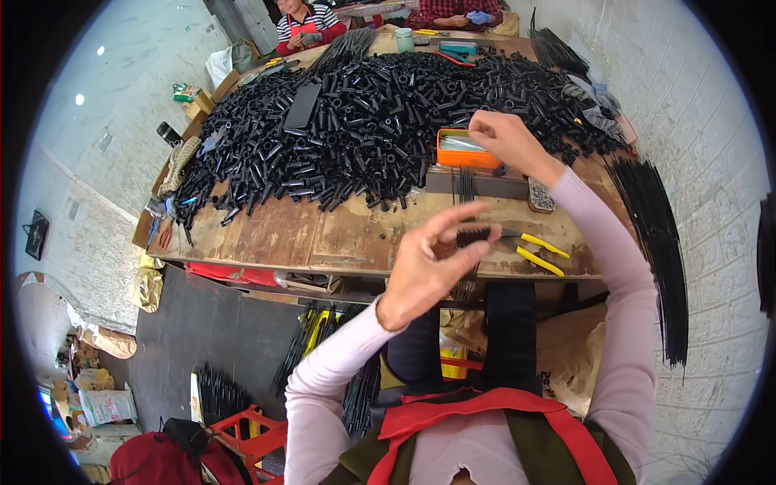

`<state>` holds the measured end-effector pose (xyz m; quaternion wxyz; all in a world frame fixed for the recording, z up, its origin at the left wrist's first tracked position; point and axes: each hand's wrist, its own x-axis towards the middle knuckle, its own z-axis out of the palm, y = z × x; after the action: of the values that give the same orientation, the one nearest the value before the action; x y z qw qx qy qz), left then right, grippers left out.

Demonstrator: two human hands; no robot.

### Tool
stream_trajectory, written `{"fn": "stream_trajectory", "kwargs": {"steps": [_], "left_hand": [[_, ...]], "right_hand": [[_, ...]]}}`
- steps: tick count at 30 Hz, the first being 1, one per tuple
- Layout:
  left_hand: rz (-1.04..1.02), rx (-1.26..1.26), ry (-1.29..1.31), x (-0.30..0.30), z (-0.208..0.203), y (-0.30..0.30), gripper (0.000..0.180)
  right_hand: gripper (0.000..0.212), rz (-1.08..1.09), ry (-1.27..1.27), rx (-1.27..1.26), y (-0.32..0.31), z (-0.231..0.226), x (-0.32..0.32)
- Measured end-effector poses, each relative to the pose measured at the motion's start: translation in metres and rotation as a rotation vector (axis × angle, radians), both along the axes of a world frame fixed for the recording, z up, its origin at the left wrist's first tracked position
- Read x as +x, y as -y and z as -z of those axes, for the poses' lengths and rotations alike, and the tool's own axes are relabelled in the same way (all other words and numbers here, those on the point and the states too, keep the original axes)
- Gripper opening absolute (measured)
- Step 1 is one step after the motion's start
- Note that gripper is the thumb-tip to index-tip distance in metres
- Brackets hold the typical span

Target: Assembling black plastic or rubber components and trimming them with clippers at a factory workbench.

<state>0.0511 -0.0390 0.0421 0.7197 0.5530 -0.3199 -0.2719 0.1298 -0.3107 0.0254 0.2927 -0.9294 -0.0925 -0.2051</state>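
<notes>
My left hand [428,265] is over the table's near edge, thumb and fingers closed round a short black ribbed piece [473,236]. Farther up and to the right, my right hand [508,139] is at an orange box [469,160] with thin pale pieces inside. Its fingers are pinched together, and whatever they hold is too small or hidden to make out. Pliers with yellow handles [540,257] lie just right of my left hand. Thin black rods [466,186] lie between the orange box and my left hand.
A wide heap of short black tubes [364,121] covers the table [275,234], with a dark phone [302,107] on top. A small tray of metal bits [541,196] sits at the right. Long black rods [659,250] lean by the wall. Two people [311,28] work across the table.
</notes>
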Motion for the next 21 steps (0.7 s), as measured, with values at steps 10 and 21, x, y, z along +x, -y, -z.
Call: {"fn": "stream_trajectory", "kwargs": {"steps": [10,21], "left_hand": [[-0.084,-0.068,-0.022,0.004,0.005,0.002,0.021],[-0.076,-0.077,-0.041,0.000,0.001,-0.002,0.023]], "right_hand": [[0.031,-0.095,0.323,-0.300,-0.086,-0.060,-0.175],[0.052,-0.022,0.401,-0.521,-0.097,-0.046,-0.187]]}}
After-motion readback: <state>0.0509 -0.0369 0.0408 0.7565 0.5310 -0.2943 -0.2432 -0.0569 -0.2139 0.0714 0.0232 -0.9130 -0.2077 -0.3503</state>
